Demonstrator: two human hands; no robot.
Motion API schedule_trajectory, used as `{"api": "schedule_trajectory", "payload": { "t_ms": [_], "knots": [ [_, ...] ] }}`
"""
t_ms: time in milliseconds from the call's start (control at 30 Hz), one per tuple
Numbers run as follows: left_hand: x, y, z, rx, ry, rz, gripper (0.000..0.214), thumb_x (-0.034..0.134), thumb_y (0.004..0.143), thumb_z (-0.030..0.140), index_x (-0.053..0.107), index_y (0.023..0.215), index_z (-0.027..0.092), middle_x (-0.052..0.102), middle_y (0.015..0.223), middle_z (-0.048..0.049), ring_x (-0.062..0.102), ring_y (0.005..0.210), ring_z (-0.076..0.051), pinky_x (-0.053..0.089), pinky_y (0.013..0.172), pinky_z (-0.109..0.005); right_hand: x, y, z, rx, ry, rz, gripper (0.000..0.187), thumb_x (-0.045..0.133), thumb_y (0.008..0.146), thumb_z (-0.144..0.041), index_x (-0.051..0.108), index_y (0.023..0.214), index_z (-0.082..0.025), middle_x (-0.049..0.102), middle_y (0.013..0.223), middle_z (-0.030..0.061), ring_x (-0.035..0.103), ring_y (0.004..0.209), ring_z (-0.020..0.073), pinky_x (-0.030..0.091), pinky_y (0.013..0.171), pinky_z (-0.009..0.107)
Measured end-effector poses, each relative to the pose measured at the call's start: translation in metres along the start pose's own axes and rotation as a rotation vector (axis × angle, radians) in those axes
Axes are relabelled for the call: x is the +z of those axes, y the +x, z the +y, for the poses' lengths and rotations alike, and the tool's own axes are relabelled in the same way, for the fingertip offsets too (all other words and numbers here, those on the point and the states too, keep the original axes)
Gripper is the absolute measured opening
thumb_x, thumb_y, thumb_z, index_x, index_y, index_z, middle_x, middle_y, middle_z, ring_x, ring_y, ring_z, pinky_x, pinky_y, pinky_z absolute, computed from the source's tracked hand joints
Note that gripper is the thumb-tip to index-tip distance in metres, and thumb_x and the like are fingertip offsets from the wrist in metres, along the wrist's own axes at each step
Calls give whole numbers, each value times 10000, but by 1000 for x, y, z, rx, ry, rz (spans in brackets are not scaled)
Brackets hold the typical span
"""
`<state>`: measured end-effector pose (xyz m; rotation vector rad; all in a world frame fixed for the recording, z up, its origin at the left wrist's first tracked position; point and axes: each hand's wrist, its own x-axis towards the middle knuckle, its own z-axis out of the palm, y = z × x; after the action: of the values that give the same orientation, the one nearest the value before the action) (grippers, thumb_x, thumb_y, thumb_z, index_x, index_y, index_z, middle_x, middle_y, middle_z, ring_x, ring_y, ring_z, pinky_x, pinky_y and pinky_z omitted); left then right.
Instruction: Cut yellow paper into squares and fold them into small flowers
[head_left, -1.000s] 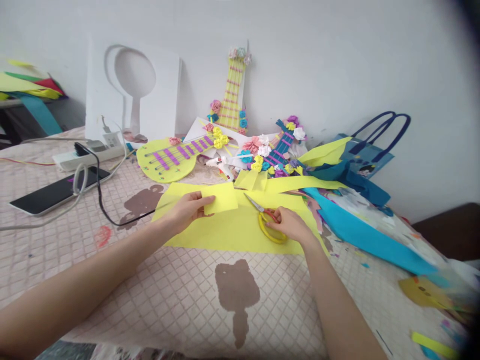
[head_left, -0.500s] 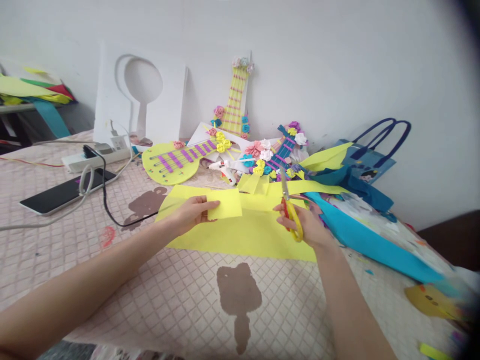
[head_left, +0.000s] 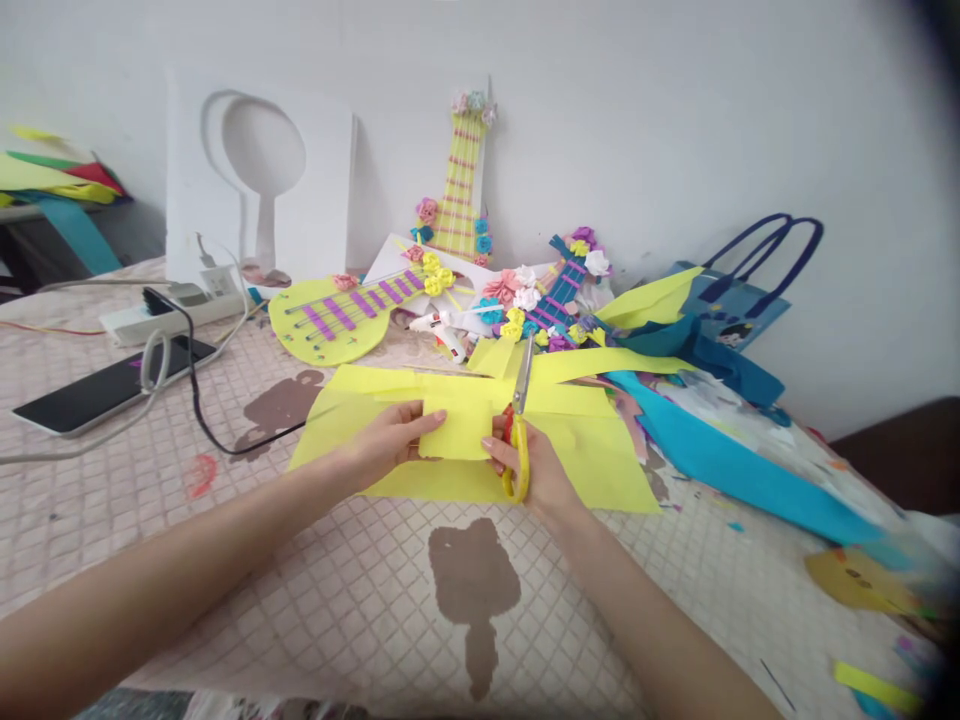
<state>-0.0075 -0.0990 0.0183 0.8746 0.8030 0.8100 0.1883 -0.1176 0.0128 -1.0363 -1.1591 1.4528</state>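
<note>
My left hand (head_left: 390,440) pinches a small folded yellow paper piece (head_left: 459,432) just above a large yellow sheet (head_left: 592,455) lying on the quilted table cover. My right hand (head_left: 529,470) grips yellow-handled scissors (head_left: 517,430), blades pointing up and away, right beside the small piece's right edge. Both hands meet over the middle of the sheet.
Behind the sheet lie paper guitars with flowers (head_left: 337,318), a glue gun (head_left: 442,335) and an upright paper neck (head_left: 461,185). Blue and yellow paper strips (head_left: 720,460) and a blue bag (head_left: 731,300) pile up on the right. A phone (head_left: 90,390), cables and a power strip (head_left: 172,310) sit on the left.
My right hand picked the scissors up off the sheet and carried them left to the small yellow piece. My left hand kept hold of that piece.
</note>
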Motion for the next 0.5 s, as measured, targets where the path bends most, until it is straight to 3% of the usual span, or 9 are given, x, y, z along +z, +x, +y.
{"api": "schedule_trajectory", "payload": {
  "t_ms": [200,367,500],
  "knots": [
    [9,-1,-7,-81,-128,36,204,671,766,178,660,961,118,688,992,-99,652,782,-128,543,654,-176,5,-4,3,-28,-22,11,321,742,636,-390,584,833,-192,537,670,-28,429,527,92,375,527,252],
    [2,3,10,-20,-243,201,102,650,753,76,651,851,104,691,860,-63,629,640,-90,561,628,-177,11,-7,11,5,118,-43,407,655,703,-544,552,911,-210,534,726,-5,486,586,115,394,549,256],
    [-6,5,25,-5,-326,290,95,634,755,46,624,817,118,676,796,-32,629,606,-84,564,607,-173,20,-12,12,85,234,-104,578,582,617,-731,566,851,-203,512,701,8,484,575,131,412,550,275]
  ]
}}
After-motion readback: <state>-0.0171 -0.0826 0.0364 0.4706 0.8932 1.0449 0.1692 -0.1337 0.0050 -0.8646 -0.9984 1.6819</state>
